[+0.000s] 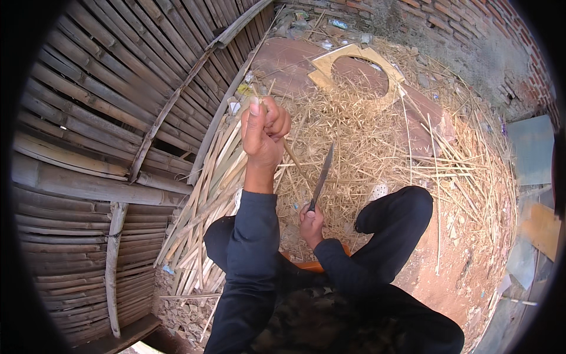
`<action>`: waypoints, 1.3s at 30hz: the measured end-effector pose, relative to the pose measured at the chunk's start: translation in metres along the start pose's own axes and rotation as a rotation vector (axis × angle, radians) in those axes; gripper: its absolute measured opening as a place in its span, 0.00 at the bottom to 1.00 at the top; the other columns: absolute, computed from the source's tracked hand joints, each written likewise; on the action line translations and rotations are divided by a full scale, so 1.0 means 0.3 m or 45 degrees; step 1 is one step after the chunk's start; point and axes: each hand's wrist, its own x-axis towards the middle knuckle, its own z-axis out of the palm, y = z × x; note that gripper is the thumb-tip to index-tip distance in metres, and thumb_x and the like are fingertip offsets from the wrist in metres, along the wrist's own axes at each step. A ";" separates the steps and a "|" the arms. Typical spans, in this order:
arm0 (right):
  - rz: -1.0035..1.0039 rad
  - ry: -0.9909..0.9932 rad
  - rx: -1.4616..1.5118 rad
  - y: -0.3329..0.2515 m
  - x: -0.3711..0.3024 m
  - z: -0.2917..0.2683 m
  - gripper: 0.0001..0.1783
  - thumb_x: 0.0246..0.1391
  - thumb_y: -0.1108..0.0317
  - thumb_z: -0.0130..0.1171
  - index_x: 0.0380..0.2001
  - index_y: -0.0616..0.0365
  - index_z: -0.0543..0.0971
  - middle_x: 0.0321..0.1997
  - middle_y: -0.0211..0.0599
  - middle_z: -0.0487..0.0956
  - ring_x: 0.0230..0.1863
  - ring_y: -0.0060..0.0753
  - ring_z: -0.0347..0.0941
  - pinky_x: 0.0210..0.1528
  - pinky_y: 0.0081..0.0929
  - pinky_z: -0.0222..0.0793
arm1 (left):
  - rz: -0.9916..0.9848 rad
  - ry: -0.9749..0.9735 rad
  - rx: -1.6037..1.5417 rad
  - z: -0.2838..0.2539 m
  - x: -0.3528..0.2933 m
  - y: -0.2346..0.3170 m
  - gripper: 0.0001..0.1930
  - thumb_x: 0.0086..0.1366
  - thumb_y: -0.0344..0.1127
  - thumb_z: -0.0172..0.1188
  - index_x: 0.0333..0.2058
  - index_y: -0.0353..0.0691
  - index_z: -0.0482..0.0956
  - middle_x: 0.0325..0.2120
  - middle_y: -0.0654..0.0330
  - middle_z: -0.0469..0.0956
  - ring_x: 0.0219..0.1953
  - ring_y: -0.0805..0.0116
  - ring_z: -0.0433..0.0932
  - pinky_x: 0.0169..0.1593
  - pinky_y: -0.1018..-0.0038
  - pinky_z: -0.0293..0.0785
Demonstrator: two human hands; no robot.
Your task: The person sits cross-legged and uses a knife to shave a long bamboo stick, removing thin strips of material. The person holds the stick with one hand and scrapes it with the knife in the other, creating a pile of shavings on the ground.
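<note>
My left hand (265, 131) is raised in front of me, closed with the thumb upward around a thin bamboo strip (294, 158). The strip's short tip pokes out above the fist, and its longer part slants down to the right toward the knife. Lower and nearer my body, my right hand (312, 228) grips a long knife (323, 176) by its handle. The dark blade points away from me, tip up and slightly right. Whether the strip touches the blade, I cannot tell. Beneath both hands lies a heap of bamboo shavings (348, 153).
Long split bamboo strips (203, 236) lie in a pile at my left, beside a bamboo slat wall (100, 106). A yellowish board with a round cutout (321, 65) lies beyond the shavings. A brick wall (471, 53) stands at the back; sheets (530, 153) lean at the right.
</note>
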 end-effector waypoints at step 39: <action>0.864 0.045 -0.414 0.530 -0.092 -0.113 0.35 0.61 0.40 0.42 0.27 0.67 0.75 0.25 0.47 0.75 0.30 0.43 0.72 0.39 0.36 0.66 | 0.077 0.038 0.296 0.091 0.092 -0.059 0.26 0.71 0.54 0.41 0.16 0.47 0.54 0.11 0.71 0.48 0.14 0.80 0.44 0.18 0.79 0.43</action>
